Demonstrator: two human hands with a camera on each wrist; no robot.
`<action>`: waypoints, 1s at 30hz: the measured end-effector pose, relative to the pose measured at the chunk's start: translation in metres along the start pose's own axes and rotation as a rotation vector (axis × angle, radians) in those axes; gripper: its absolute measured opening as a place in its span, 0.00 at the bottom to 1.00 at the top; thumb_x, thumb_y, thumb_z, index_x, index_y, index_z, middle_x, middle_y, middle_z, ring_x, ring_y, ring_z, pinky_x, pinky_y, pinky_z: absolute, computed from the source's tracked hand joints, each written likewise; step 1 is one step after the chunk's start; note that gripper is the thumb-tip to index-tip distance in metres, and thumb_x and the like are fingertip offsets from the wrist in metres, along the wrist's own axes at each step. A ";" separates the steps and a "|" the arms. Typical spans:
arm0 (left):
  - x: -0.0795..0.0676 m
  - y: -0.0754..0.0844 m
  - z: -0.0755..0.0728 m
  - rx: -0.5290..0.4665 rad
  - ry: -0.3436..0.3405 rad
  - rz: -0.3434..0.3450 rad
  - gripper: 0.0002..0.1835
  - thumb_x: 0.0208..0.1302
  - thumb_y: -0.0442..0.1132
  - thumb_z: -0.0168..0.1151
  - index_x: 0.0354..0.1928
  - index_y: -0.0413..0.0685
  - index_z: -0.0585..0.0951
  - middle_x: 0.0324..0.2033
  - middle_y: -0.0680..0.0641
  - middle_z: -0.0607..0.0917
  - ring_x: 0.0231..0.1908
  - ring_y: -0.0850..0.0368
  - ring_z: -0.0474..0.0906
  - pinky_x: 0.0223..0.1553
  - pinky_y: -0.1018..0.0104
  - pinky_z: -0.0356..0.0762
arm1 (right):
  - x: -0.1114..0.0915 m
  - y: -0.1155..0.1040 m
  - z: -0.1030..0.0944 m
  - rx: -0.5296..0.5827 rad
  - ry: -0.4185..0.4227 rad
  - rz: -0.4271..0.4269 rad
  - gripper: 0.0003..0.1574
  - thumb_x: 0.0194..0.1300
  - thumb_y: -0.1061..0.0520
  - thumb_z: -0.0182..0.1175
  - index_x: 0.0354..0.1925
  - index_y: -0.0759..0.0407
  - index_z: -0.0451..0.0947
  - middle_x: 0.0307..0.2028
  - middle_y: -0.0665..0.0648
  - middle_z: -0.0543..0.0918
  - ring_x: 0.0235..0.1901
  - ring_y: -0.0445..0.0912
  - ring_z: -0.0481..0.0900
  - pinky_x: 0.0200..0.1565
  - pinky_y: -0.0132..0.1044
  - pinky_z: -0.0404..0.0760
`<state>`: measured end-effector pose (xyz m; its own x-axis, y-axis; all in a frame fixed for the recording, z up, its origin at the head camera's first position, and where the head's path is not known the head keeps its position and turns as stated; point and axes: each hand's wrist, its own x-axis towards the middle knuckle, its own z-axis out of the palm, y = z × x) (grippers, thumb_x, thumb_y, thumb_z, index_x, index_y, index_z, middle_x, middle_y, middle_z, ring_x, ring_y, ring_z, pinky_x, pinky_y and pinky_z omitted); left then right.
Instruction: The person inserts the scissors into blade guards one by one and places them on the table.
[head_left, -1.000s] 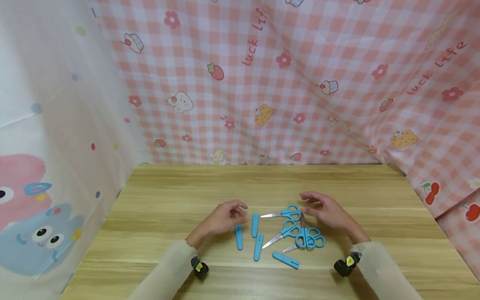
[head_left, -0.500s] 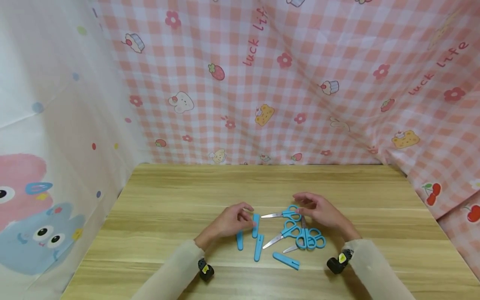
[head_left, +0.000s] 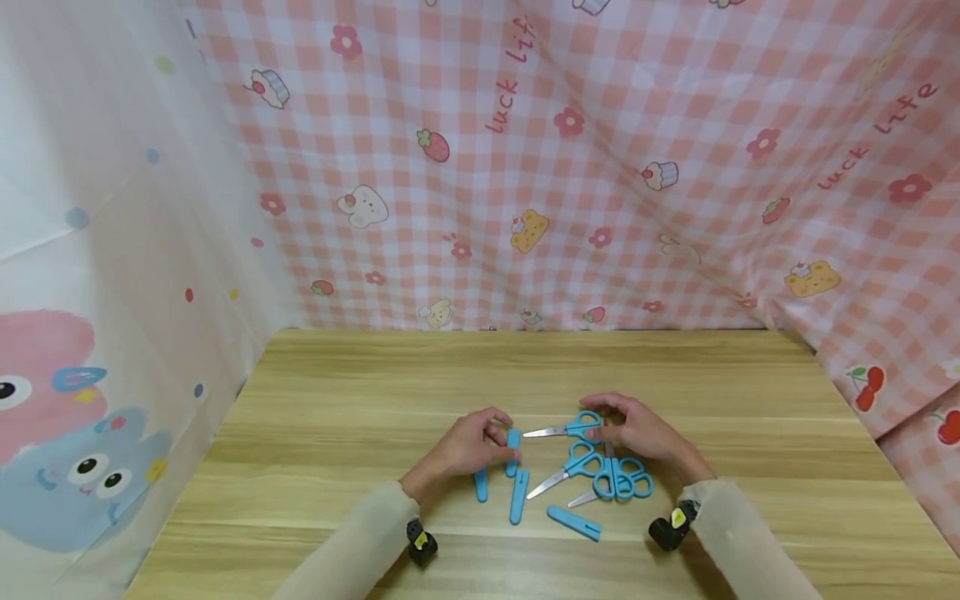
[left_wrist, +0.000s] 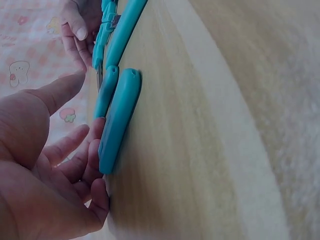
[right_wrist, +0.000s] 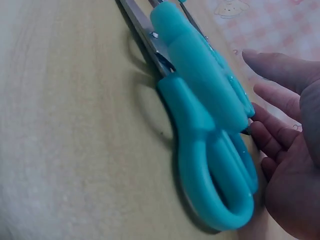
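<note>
My left hand [head_left: 471,446] hovers around an upright-lying blue scissor cap [head_left: 513,439], thumb on its near side, fingers beyond. The left wrist view shows thumb and fingers spread apart, another cap [left_wrist: 121,117] close to the fingertips. My right hand [head_left: 639,427] is at the handles of the farthest pair of blue scissors [head_left: 573,429], whose blades point left. Its thumb overlaps one handle in the head view, while in the right wrist view the thumb stands off from the fingers. Nearer scissors [right_wrist: 187,125] fill that view's middle.
More blue scissors [head_left: 566,473] lie crossed in a pile [head_left: 617,481] below the right hand. Other caps lie near the left wrist [head_left: 481,487], in the middle [head_left: 519,497] and at the front [head_left: 573,523] of the wooden table [head_left: 360,375]. Checked cloth [head_left: 480,192] hangs behind.
My left hand has moved right, from beside the caps to around the upright-lying one. My right hand has moved left to the farthest scissors' handles. The scissors and caps lie as before.
</note>
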<state>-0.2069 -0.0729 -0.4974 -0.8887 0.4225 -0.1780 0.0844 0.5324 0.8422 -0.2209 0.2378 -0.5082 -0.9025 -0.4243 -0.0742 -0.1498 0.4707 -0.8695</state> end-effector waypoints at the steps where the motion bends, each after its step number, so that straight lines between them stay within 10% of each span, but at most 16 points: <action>1: 0.000 0.001 0.000 0.002 0.003 -0.001 0.23 0.56 0.43 0.75 0.52 0.45 0.79 0.30 0.54 0.83 0.31 0.59 0.75 0.35 0.66 0.72 | 0.000 0.001 0.000 0.001 -0.003 -0.004 0.32 0.64 0.53 0.68 0.63 0.62 0.73 0.54 0.61 0.79 0.51 0.54 0.73 0.52 0.41 0.72; 30: 0.001 0.004 0.012 0.086 0.124 -0.043 0.26 0.51 0.40 0.78 0.52 0.47 0.78 0.27 0.56 0.82 0.29 0.60 0.76 0.38 0.62 0.74 | 0.004 0.003 0.008 -0.064 0.059 0.044 0.31 0.59 0.54 0.72 0.60 0.58 0.77 0.53 0.57 0.76 0.48 0.50 0.70 0.51 0.43 0.70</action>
<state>-0.2022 -0.0618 -0.4998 -0.9406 0.3074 -0.1440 0.0792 0.6113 0.7874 -0.2218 0.2315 -0.5148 -0.9305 -0.3571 -0.0811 -0.1336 0.5373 -0.8327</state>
